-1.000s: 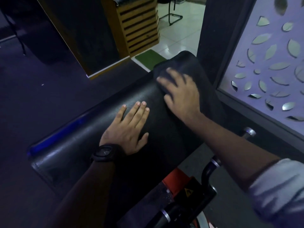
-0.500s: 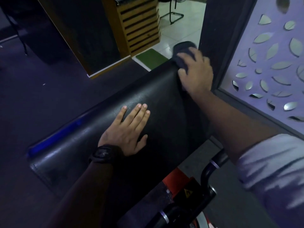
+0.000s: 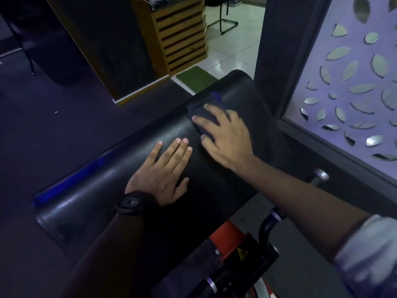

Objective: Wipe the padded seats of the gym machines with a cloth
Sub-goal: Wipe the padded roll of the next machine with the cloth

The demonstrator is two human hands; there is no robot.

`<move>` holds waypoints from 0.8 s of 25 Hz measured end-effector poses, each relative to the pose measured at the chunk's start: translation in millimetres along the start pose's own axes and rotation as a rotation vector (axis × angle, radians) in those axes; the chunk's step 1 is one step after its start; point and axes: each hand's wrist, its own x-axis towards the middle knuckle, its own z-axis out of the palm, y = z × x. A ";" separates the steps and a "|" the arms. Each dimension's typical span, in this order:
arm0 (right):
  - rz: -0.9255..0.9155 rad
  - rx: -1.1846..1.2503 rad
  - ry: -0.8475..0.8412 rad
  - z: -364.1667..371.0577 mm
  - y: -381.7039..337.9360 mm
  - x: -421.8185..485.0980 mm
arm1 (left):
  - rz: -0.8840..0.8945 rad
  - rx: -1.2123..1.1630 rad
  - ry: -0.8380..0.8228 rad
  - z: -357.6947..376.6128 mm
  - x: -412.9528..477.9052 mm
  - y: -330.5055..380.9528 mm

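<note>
Black padded seat, long axis lower-left to upper-right.

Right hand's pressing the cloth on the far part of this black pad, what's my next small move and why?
Probably draw the cloth toward you along the padded seat, up to the left hand resting flat mid-pad. The right hand presses the cloth on the far part, and the nearer stretch lies uncovered.

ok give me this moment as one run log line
right hand: presses cloth flat on padded seat, far half | left hand: flat on seat, holds nothing | phase: wiping
</note>
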 end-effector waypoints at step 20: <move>0.087 0.065 -0.041 -6.6 -5.7 29.1 | 0.028 -0.012 0.036 1.6 -1.9 0.4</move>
